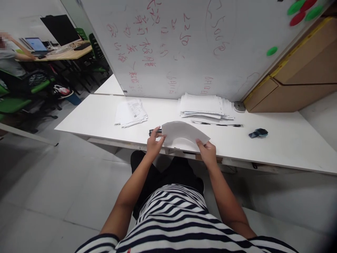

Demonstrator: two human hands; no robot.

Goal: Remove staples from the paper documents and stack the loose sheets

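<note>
Grey shirt on a person [10,63] sitting far upper left, one open laptop [36,45] and one dark monitor [60,30] on the desk there, green chairs [13,105] around, plus a blue bin [72,97] with a bag in it. Next, left of middle on the white surface [86,114], there's a messy paper pile [130,112], print on it way too tiny to read.

Then the left grip [154,142], fingers and thumb pinching the left end of a sheet of paper [181,135]. One dark object [152,132] is tucked right by those fingers, can't tell what it is. The sheet's pretty much dead centre of the frame, over the front edge of the surface: pale grey-white, bowed into a soft arc, no print I can see on the side facing the camera. Looks like just one.

Behind it, a whiteboard [163,45] in red scrawl, mostly Chinese. I can make out "2250", a "20" and what looks like "6月12日"; the rest is a guess. Thicker paper stack [201,105] at its foot, so two piles total.

Right grip [207,151] has the sheet's right end, thumb on top. Past that: one thin black-and-white strip [217,124], one grey gadget [239,106], one dark blue item [258,133], five round magnets [272,51] (three green, two red), and at least two cardboard boxes [284,95] far right, yellow tape along the edges.
</note>
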